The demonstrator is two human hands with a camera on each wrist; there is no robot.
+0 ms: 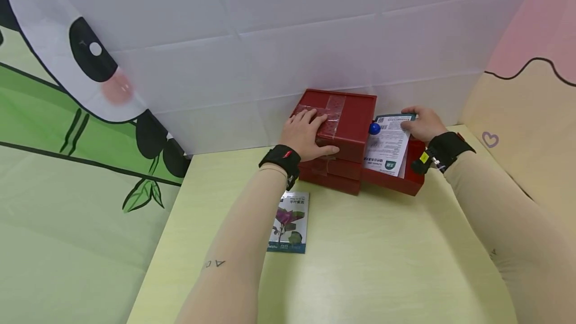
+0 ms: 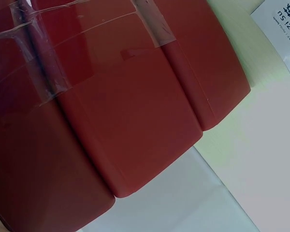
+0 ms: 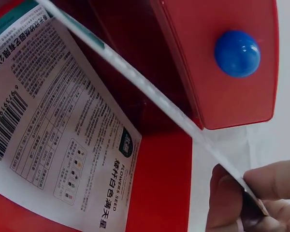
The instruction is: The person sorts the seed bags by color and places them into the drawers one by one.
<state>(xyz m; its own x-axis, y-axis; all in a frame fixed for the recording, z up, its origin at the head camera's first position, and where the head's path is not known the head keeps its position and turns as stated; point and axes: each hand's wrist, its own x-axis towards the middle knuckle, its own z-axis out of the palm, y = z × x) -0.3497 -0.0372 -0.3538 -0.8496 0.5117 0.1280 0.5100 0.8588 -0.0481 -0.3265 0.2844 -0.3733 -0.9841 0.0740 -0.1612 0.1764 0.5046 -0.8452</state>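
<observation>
My left hand (image 1: pixel 305 135) lies over the top of a red drawer box (image 1: pixel 353 116) patched with clear tape, its fingers spread on the lid. In the right wrist view, my right hand (image 3: pixel 256 198) pinches a thin seed packet (image 3: pixel 150 89), seen edge-on, by its end. That packet is above a pulled-out red drawer (image 3: pixel 159 179) on the box's right side. Inside the drawer lies another seed packet (image 3: pixel 63 125), printed text facing up. A blue knob (image 3: pixel 237 53) sits on the drawer front above. The left wrist view shows the stacked red tiers (image 2: pixel 130 121) close up.
On the pale yellow table (image 1: pixel 360 264), a seed packet with a purple flower picture (image 1: pixel 290 224) lies in front of the box, partly behind my left forearm. A white wall sheet (image 1: pixel 270 54) hangs right behind the box. A beige patterned panel (image 1: pixel 526 114) borders the right.
</observation>
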